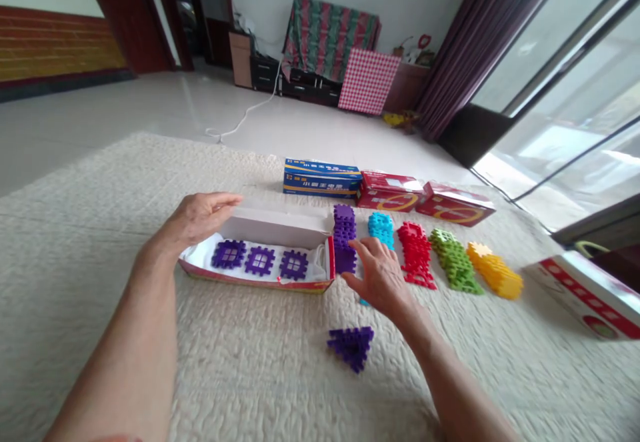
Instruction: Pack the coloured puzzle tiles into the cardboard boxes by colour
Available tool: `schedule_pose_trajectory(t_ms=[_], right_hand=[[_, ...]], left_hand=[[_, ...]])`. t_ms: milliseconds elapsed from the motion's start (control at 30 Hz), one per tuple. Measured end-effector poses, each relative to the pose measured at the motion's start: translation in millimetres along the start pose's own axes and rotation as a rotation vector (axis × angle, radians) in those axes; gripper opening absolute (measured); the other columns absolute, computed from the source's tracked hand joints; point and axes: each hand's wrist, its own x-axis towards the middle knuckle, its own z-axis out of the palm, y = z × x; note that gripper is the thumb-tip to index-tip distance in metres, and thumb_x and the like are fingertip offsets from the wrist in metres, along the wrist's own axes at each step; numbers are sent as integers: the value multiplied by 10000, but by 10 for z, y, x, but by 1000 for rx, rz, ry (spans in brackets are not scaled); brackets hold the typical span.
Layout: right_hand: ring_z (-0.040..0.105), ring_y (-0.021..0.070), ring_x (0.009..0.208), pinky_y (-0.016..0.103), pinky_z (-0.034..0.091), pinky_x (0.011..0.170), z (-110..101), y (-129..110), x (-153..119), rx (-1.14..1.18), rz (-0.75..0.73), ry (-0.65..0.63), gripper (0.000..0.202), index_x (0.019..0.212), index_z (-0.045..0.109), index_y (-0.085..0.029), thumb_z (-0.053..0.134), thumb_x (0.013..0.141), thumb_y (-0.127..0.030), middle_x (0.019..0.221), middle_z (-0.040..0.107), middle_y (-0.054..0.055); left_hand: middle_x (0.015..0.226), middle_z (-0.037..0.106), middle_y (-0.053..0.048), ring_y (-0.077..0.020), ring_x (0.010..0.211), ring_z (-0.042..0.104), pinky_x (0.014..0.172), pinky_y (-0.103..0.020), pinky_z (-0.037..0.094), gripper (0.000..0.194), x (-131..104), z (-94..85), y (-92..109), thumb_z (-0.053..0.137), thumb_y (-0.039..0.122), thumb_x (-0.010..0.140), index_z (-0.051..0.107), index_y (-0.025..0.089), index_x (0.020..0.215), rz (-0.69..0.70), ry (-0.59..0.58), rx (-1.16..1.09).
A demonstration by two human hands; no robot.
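An open cardboard box point(260, 285) lies on the cream bedspread, lined with white cloth. Inside it, three purple window-shaped building blocks point(259, 261) sit in a row. My left hand point(200, 219) is at the box's left end by the raised lid point(280, 223), its fingers stretched out. Beside the box's right end runs a column of overlapping purple blocks point(345, 229). My right hand point(377, 272) is at the near end of that column, thumb and fingers apart; it partly covers a row of light-blue blocks point(381, 225). Closer to me lies a small purple block pile point(353, 347).
Rows of red blocks point(416, 255), green blocks point(456, 262) and yellow blocks point(495, 270) spread to the right. Behind stand a blue box point(321, 179) and two red boxes point(390, 192). A white-and-red box point(590, 292) lies at far right.
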Motion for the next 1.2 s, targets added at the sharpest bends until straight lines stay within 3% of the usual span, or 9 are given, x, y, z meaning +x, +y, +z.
schedule_pose_trajectory(t_ms=[267,667,900,1200], right_hand=[[504,267,1041,383,355,872,48,-3,-25,-40,-9,-21,448,1219,569,-209,628,800,-356,1158,567,109],[508,271,1007,388,325,886,28,-73,-41,-92,14,17,407,1139,600,-146,611,788,-352,1075,588,121],[515,261,988,387,331,885,-140,-126,-126,-21,-64,-198,377,1061,646,-171,660,735,-361,1029,597,105],[546,247,946,389,342,852,-80,-63,-138,43,-129,-223,350,1064,633,-188,666,743,-323,1006,622,83]], left_hand=[[1174,696,80,-156,1073,629,1013,-266,428,344,8,-5,-66,508,302,846,671,246,1143,-32,-39,46],[1120,725,14,-200,1069,652,987,-257,461,405,6,8,-31,490,374,785,721,232,1086,-24,7,22],[1118,725,9,-199,1064,654,1000,-250,444,410,0,-6,6,489,373,778,719,237,1089,-24,0,42],[1116,726,6,-190,1063,656,984,-243,462,408,6,-2,4,498,328,770,723,220,1092,-18,9,19]])
